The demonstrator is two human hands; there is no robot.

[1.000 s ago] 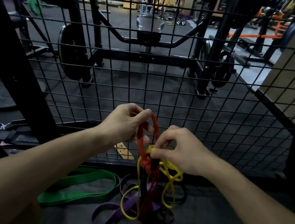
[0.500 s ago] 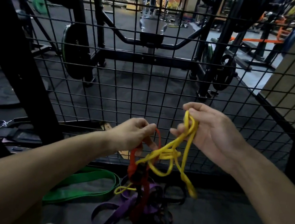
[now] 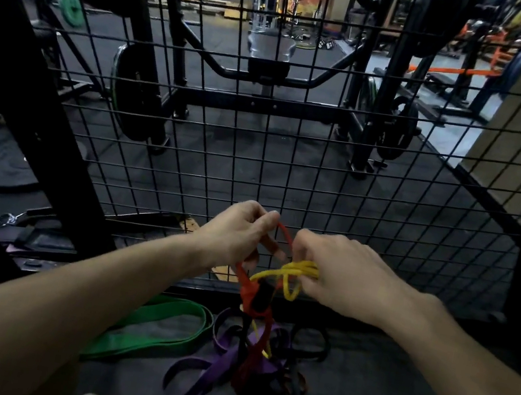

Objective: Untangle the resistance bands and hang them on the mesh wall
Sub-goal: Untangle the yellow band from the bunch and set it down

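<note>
Left hand pinching red band, right hand gripping yellow band, low centre, before mesh wall. Best eased apart slowly, loops kept slack, never yanked tight.

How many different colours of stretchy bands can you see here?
5, maybe more hidden: red band and yellow band held up in the hands, green band, purple band and black band on the floor.

gym: squat rack with weight plates, bench, rubber floor behind mesh wall.
</note>
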